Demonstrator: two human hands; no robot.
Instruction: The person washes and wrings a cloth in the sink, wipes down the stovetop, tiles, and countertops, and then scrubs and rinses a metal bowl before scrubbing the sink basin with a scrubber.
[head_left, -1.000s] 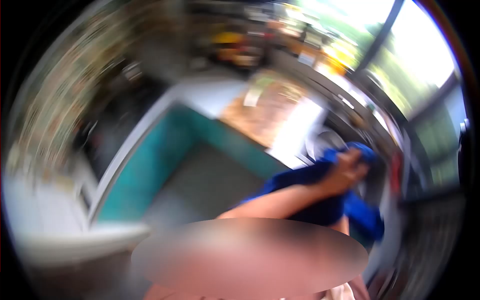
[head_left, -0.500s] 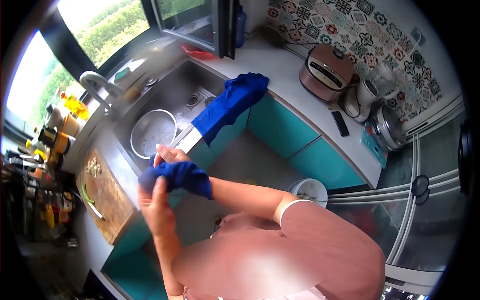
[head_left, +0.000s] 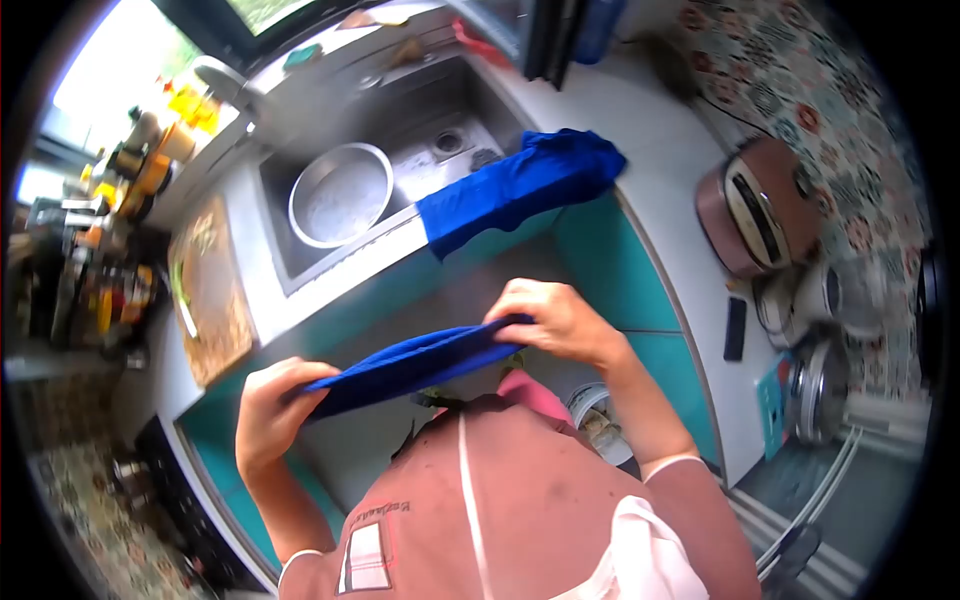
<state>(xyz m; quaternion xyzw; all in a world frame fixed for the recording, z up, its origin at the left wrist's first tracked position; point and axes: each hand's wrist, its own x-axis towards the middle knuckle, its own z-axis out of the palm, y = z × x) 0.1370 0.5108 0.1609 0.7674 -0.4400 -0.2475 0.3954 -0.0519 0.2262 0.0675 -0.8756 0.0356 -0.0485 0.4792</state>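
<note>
A blue oversleeve point(head_left: 410, 370) is stretched between my two hands, in front of the brown apron. My left hand point(head_left: 275, 410) pinches its left end. At the other end, the fingers of my right hand point(head_left: 550, 320) are closed on its edge. A second piece of blue fabric point(head_left: 520, 190), similar in look, lies over the front rim of the sink and the counter corner. Beyond my hands is the steel sink point(head_left: 275, 235), with a round metal basin point(head_left: 342, 195) inside it.
On the left, a wooden cutting board point(head_left: 215, 330) carries green onion and chopped pieces, near several bottles point(head_left: 120, 290). To the right stand a rice cooker point(head_left: 765, 205), a phone point(head_left: 735, 328) and a blender point(head_left: 850, 295). A white bucket point(head_left: 590, 400) sits on the floor.
The blue oversleeve was bunched around my right wrist; now it is off and stretched between both hands. My hands have moved apart, and the view has shifted downward.
</note>
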